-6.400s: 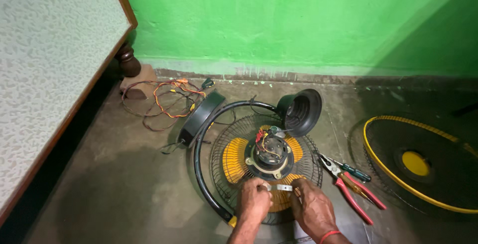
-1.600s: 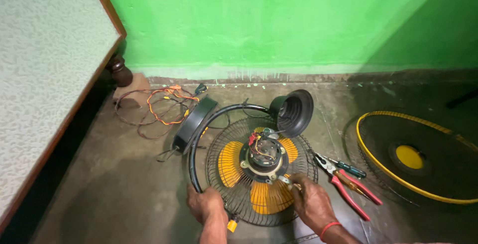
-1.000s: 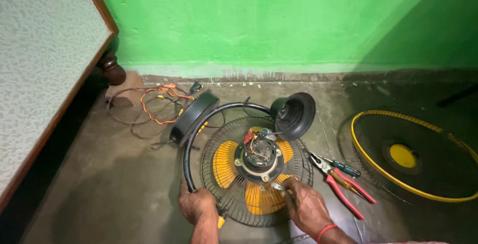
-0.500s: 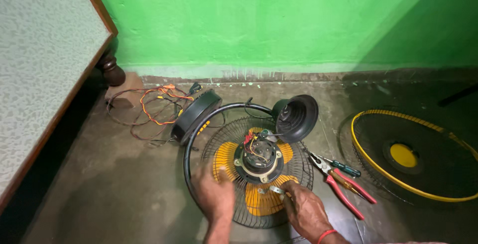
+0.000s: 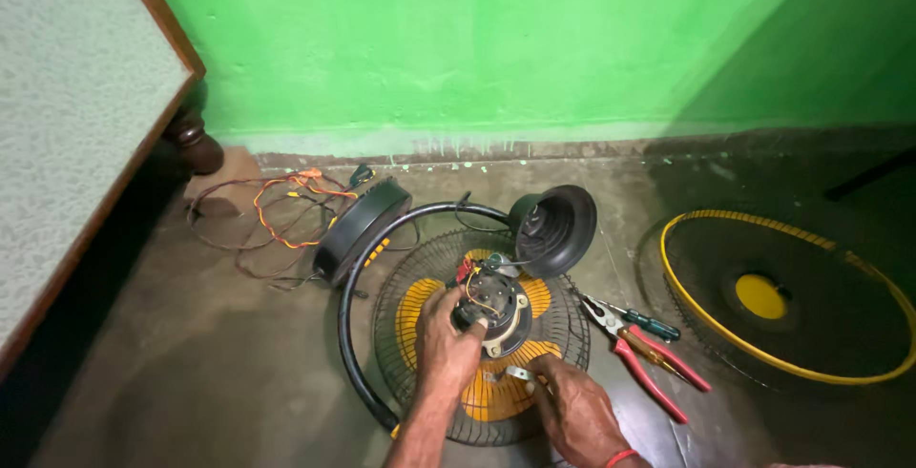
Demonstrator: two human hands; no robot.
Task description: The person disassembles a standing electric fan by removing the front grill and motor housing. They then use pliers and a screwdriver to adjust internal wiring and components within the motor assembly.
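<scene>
A round fan motor [image 5: 496,306] with loose wires sits on top of a black wire fan grille [image 5: 477,334] with yellow blades under it, flat on the floor. My left hand [image 5: 447,339] rests on the motor's left side, fingers wrapped on its body. My right hand [image 5: 568,406] is at the grille's lower right, pinching a small silver metal piece [image 5: 518,373] next to the motor. A red band circles my right wrist.
Red-handled pliers [image 5: 644,368] and a green-handled screwdriver [image 5: 641,320] lie right of the grille. A black motor cover [image 5: 555,229], a black curved housing [image 5: 361,229], tangled wires [image 5: 272,215], and a second grille with a yellow rim [image 5: 792,296] lie around. A table edge [image 5: 105,182] is at left.
My left hand moved from the grille's lower left rim up onto the motor. My right hand stayed at the lower right with the small metal piece.
</scene>
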